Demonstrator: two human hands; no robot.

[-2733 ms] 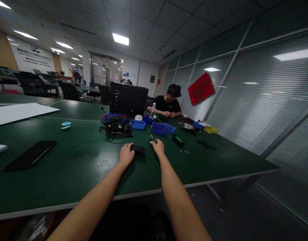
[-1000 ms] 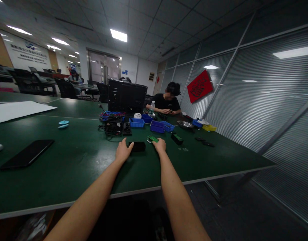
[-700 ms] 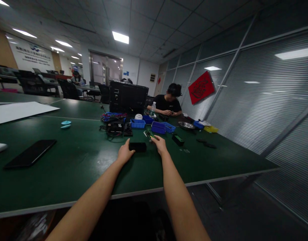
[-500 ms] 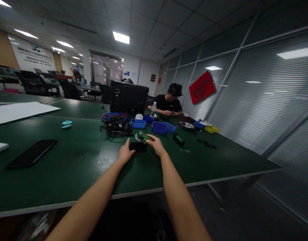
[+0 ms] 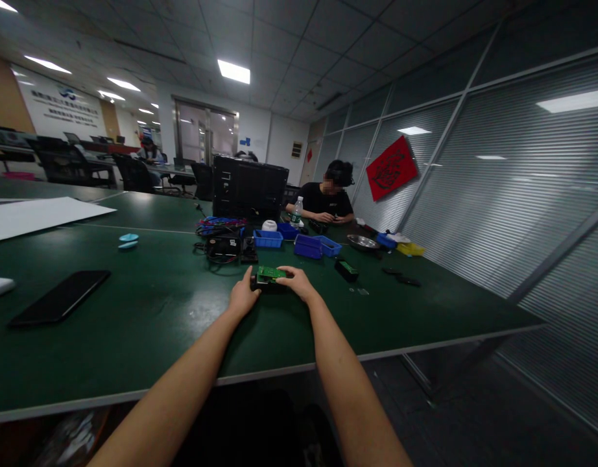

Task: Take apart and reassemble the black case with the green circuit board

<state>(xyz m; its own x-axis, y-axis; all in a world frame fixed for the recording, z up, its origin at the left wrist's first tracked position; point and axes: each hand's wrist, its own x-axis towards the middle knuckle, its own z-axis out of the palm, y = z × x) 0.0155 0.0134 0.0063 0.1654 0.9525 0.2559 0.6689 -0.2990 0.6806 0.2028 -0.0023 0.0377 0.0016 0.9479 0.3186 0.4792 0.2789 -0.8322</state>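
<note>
A green circuit board (image 5: 270, 274) lies roughly flat over a black case (image 5: 274, 287) on the green table, in front of me. My left hand (image 5: 243, 295) grips the case's left end between thumb and index finger. On the other side, my right hand (image 5: 298, 283) has its fingers closed on the board's right edge. The board hides most of the inside of the case. A second black case with a green board in it (image 5: 346, 269) rests to the right of my right hand.
Behind my hands are a black device with cables (image 5: 222, 248), blue trays (image 5: 308, 247) and a monitor (image 5: 250, 188). A person (image 5: 328, 196) sits across the table. A black tablet (image 5: 63, 297) lies at left, a metal bowl (image 5: 362, 242) at right.
The green board has gone from raised and tilted to nearly flat over the case, and shifted slightly left with my right hand. My left hand has stayed at the case's left end.
</note>
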